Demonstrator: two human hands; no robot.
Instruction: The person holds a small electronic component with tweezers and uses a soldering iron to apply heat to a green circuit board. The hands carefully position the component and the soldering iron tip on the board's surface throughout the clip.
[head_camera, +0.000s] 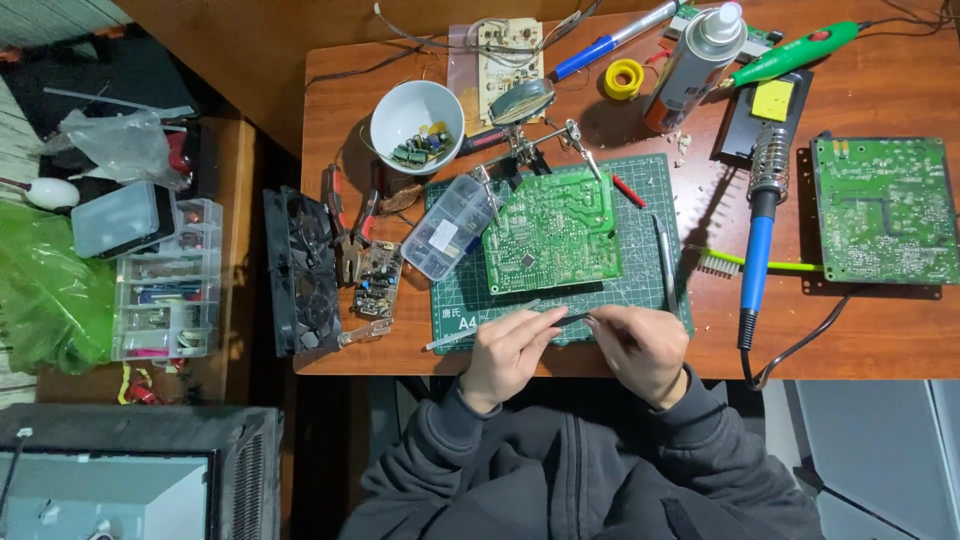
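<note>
Left hand: your left hand (508, 352) sat at the near edge of the desk (880, 320), fingers pinched on a thin grey tool (480, 325) slanting away to the left.
Right hand: your right hand (640, 350) was curled just beside the left, fingertips closed on the tool's dark end; the two hands nearly touched.
Tool's place: over the front edge of the green cutting mat (650, 280).
On the mat: a green circuit board (552, 232), with a clear compartment box (447, 227) tilted at its left.
Spray can: a white-capped can (695, 65) with an orange band stood at the far side.
Yellow pad: a square yellow patch (772, 100) lay on a black stand.
White bowl: the bowl (417, 125) held small parts.
</note>
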